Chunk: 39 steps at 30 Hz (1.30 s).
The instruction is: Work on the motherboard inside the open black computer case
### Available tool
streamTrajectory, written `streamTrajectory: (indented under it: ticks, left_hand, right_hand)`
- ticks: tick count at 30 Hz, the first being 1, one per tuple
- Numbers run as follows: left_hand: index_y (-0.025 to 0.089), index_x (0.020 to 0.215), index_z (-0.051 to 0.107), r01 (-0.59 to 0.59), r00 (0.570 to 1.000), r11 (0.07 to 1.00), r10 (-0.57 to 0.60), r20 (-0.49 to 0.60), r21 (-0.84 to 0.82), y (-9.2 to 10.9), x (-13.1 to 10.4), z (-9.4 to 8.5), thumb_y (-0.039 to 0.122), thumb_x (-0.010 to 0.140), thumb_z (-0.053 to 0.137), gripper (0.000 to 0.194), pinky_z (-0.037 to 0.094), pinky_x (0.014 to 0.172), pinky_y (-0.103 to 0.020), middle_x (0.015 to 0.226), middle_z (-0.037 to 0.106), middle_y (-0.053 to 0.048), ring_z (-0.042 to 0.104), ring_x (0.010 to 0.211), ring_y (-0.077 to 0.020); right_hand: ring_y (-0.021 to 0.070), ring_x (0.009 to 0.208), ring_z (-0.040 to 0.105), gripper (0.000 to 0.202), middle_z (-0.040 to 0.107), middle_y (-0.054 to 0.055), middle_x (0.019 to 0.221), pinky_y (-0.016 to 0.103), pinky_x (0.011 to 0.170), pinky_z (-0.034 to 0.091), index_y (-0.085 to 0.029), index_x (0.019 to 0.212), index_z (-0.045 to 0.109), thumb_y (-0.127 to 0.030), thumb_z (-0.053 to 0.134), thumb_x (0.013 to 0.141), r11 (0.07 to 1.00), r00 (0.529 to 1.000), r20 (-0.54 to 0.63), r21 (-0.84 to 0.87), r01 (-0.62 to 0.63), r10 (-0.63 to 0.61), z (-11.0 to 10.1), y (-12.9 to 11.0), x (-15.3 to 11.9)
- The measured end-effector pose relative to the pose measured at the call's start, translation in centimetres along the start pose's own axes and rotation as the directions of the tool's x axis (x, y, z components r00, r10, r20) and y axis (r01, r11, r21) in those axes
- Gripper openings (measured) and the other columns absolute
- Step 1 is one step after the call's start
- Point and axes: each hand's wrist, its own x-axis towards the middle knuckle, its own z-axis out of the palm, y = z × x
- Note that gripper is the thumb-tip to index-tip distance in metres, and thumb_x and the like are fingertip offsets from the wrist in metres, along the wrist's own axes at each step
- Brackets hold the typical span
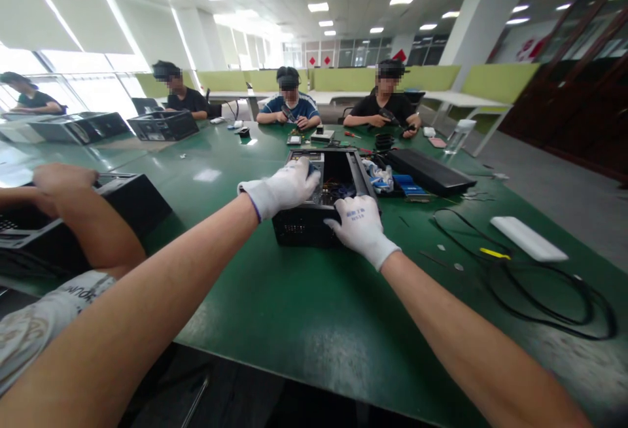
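Note:
A black computer case (pixel 304 235) lies on its side in front of me, its open face up, with a tangle of cables (pixel 338 190) and metal parts inside. My left hand (pixel 293 186), in a white glove, reaches over the left part of the case. Its fingers are curled together at the metal parts, and what they grip is hidden. My right hand (pixel 360 222), also gloved in white, is closed on the near right corner of the case, fingers over the top rim and thumb against the front wall.
Blue-and-white gloves (pixel 379 176), a blue part (pixel 411 186) and a long black panel (pixel 426 171) lie right of the case. Nearer are a black cable (pixel 534 303) and a white bar (pixel 528 238). A co-worker's arm (pixel 93 212) rests over another case (pixel 135 202) at left. Several people sit opposite.

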Motion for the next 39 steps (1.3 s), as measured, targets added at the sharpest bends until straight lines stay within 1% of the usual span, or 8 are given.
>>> streamTrajectory:
  ticks: [4, 8, 12, 15, 19, 27, 31, 39]
  left_hand:
    - [0.013, 0.13, 0.05, -0.089, 0.972, 0.986, 0.055, 0.227, 0.141, 0.9, -0.2, 1.3, 0.044, 0.094, 0.041, 0.048, 0.045, 0.099, -0.032, 0.132, 0.061, -0.017, 0.06, 0.118, -0.0258]
    - [0.017, 0.131, 0.052, -0.203, 0.888, 0.951, 0.079, 0.453, 0.232, 1.4, -1.6, 3.7, 0.044, 0.086, 0.057, 0.052, 0.048, 0.097, -0.031, 0.131, 0.064, -0.014, 0.062, 0.116, -0.0258]
    - [0.015, 0.123, 0.06, -0.31, 0.799, 0.916, 0.107, 0.592, 0.253, 2.0, -3.8, 6.2, 0.042, 0.072, 0.073, 0.059, 0.051, 0.094, -0.034, 0.127, 0.066, -0.017, 0.064, 0.113, -0.0295]
    - [0.014, 0.118, 0.065, -0.348, 0.746, 0.905, 0.109, 0.657, 0.244, 2.5, -5.2, 7.8, 0.037, 0.067, 0.078, 0.057, 0.052, 0.094, -0.035, 0.125, 0.067, -0.017, 0.064, 0.113, -0.0307]
    - [0.013, 0.114, 0.069, -0.377, 0.711, 0.89, 0.101, 0.696, 0.257, 2.8, -6.1, 9.1, 0.03, 0.063, 0.079, 0.054, 0.053, 0.092, -0.035, 0.12, 0.07, -0.017, 0.066, 0.109, -0.0313]
    - [0.014, 0.11, 0.072, -0.344, 0.745, 0.89, 0.066, 0.664, 0.298, 2.1, -6.0, 10.3, 0.021, 0.059, 0.078, 0.052, 0.054, 0.09, -0.03, 0.114, 0.073, -0.015, 0.068, 0.105, -0.0285]
    - [0.013, 0.112, 0.072, -0.349, 0.728, 0.888, 0.055, 0.683, 0.301, 1.8, -5.8, 10.6, 0.024, 0.06, 0.078, 0.053, 0.054, 0.091, -0.032, 0.115, 0.072, -0.017, 0.068, 0.106, -0.0302]
    - [0.013, 0.11, 0.073, -0.368, 0.719, 0.865, 0.032, 0.694, 0.342, 2.2, -5.5, 10.8, 0.024, 0.059, 0.079, 0.052, 0.052, 0.093, -0.027, 0.116, 0.072, -0.015, 0.068, 0.107, -0.0279]
  right_hand:
    - [0.0242, 0.089, 0.056, 0.038, 0.064, 0.011, 0.09, 0.041, 0.089, 0.034, -0.016, 0.095, 0.062, -0.053, 0.054, 0.091, 0.998, 0.999, -0.031, 0.044, 0.043, -0.042, -2.5, -1.9, -7.2]
    - [0.0236, 0.084, 0.054, 0.03, 0.062, 0.007, 0.084, 0.041, 0.091, 0.032, -0.019, 0.092, 0.063, -0.049, 0.057, 0.09, 0.993, 0.997, -0.029, 0.097, 0.07, -0.067, -4.9, -3.6, -13.6]
    - [0.0231, 0.076, 0.051, 0.022, 0.06, 0.004, 0.077, 0.042, 0.088, 0.034, -0.021, 0.088, 0.063, -0.042, 0.066, 0.084, 0.977, 0.993, -0.071, 0.184, 0.104, -0.093, -6.4, -4.9, -18.5]
    - [0.0232, 0.072, 0.049, 0.017, 0.058, 0.003, 0.074, 0.042, 0.086, 0.035, -0.022, 0.085, 0.063, -0.035, 0.071, 0.078, 0.965, 0.988, -0.132, 0.24, 0.107, -0.077, -7.1, -5.6, -21.1]
    - [0.0232, 0.069, 0.047, 0.017, 0.056, 0.002, 0.071, 0.042, 0.085, 0.036, -0.022, 0.083, 0.062, -0.033, 0.073, 0.076, 0.96, 0.984, -0.166, 0.259, 0.11, -0.068, -7.7, -6.1, -22.4]
    - [0.0236, 0.07, 0.048, 0.021, 0.057, 0.003, 0.072, 0.043, 0.087, 0.036, -0.022, 0.084, 0.061, -0.035, 0.075, 0.075, 0.96, 0.985, -0.163, 0.26, 0.101, -0.06, -7.6, -6.3, -22.3]
    - [0.0235, 0.07, 0.048, 0.021, 0.057, 0.003, 0.072, 0.043, 0.088, 0.036, -0.022, 0.085, 0.062, -0.035, 0.075, 0.075, 0.959, 0.984, -0.17, 0.266, 0.097, -0.052, -7.6, -6.4, -22.5]
    - [0.0234, 0.072, 0.049, 0.024, 0.058, 0.002, 0.074, 0.043, 0.091, 0.035, -0.022, 0.087, 0.062, -0.034, 0.077, 0.073, 0.958, 0.985, -0.169, 0.274, 0.083, -0.037, -7.6, -6.3, -22.3]
